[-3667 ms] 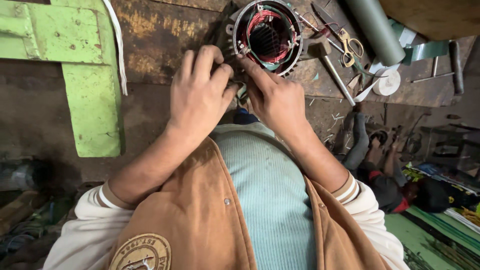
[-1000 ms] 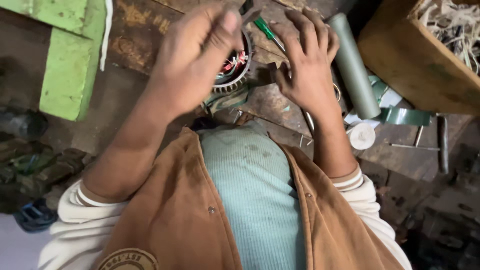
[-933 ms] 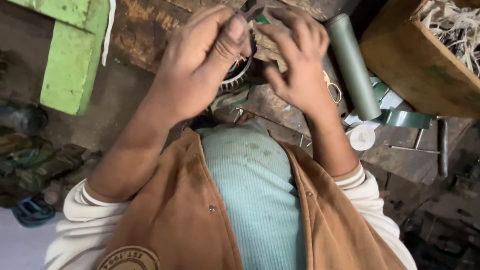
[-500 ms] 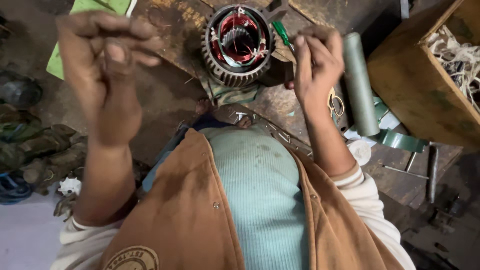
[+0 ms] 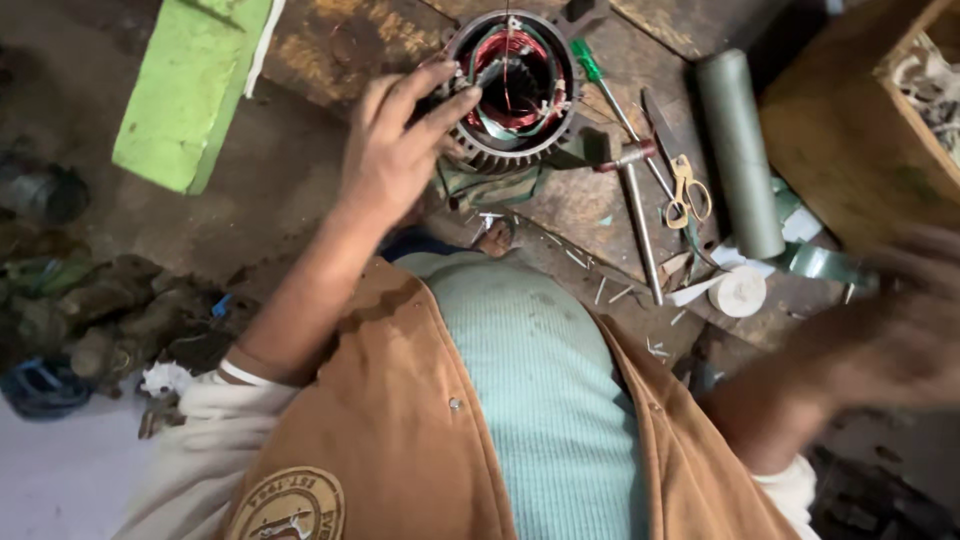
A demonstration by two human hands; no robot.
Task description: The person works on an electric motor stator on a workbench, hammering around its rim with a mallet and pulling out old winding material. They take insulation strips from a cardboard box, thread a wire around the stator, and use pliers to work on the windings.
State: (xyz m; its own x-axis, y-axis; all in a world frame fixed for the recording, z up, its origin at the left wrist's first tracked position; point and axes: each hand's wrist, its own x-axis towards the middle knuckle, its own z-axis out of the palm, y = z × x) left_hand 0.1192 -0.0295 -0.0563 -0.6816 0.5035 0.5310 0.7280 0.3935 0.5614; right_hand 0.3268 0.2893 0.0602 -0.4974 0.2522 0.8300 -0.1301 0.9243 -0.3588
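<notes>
Right hand (image 5: 900,330) at 4 o'clock, blurred, grip can't tell, near the wooden box (image 5: 850,130). Left hand (image 5: 395,150) at 11 o'clock, fingers spread loose, fingertips touching the motor stator (image 5: 510,90) rim at 12. Screwdriver (image 5: 610,95), scissors (image 5: 688,190), grey tube (image 5: 740,150) crowd its 3 o'clock side; bare bench toward 9.

Tan vest with snap buttons and a round chest patch over a ribbed pale-green top (white cuffs).

Round patch and wooden box

A round tan badge (image 5: 290,505) sits low on the vest; an open brown wooden box (image 5: 850,120) stands at upper right.
</notes>
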